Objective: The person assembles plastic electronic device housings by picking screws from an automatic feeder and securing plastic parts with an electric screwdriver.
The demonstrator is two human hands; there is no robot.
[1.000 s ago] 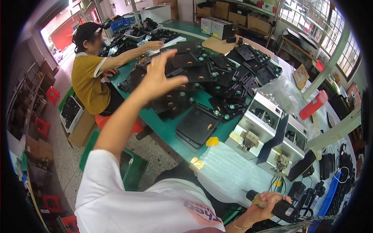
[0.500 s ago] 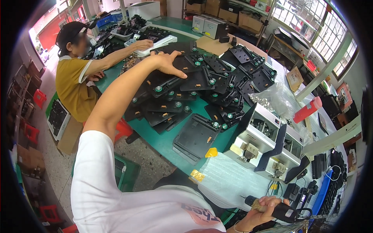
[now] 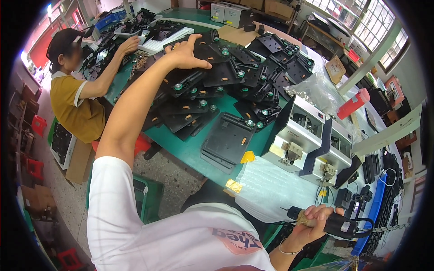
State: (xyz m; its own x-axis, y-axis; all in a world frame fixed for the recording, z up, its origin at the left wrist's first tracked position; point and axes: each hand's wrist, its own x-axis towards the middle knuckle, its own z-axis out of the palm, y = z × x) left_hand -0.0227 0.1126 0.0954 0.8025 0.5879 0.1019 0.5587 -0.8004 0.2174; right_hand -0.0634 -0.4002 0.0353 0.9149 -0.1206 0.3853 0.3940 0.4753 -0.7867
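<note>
My left hand (image 3: 184, 55) is stretched out over a pile of flat black plates (image 3: 221, 74), fingers spread and thumb apart. Its fingertips are by the pile's far-left plates; I cannot tell whether they touch. The plates carry black bars, round green-and-silver parts and small orange-brown pieces. At the lower right, my right hand (image 3: 312, 222) is wrapped round a black electric screwdriver (image 3: 340, 226), its thin bit pointing left. A separate stack of black plates (image 3: 226, 141) lies closer to me on the green table (image 3: 174, 151).
Two white-and-dark machines with open hoppers (image 3: 296, 135) stand right of the near stack, beside white foam sheeting (image 3: 271, 189). A clear plastic bag (image 3: 312, 95) and a red bottle (image 3: 353, 104) are behind them. At the left, a co-worker (image 3: 77, 104) reaches toward black parts near a white tray (image 3: 167, 39).
My view has shifted, and the table appears higher up. My left hand has reached slightly farther over the pile. The co-worker's hand has moved left, away from the white tray.
</note>
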